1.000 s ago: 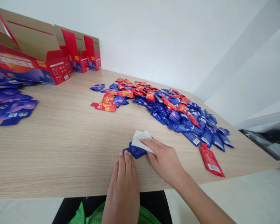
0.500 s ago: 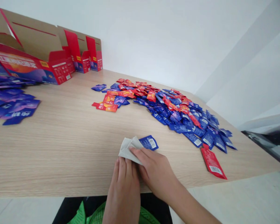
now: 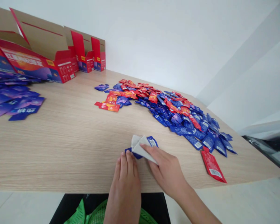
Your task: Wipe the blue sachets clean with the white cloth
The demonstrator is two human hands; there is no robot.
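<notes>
A blue sachet [image 3: 153, 142] with a white barcode label lies flat on the table in front of me. Folded over its middle is a pale grey cloth [image 3: 138, 145], which my right hand [image 3: 165, 166] grips and presses down. My left hand [image 3: 126, 177] rests flat at the sachet's near left end, its fingers stretched out and their tips touching that end. Part of the sachet is hidden beneath the cloth.
A long heap of blue and red sachets [image 3: 163, 109] spreads across the back and right. One red sachet [image 3: 213, 165] lies apart near the right front. Blue-purple sachets [image 3: 25, 105] pile up at left, before open red cardboard boxes [image 3: 65, 70]. The table's front edge is close to me.
My right hand and the cloth have slid right along the blue sachet, uncovering its left end. My left hand stays in nearly the same place.
</notes>
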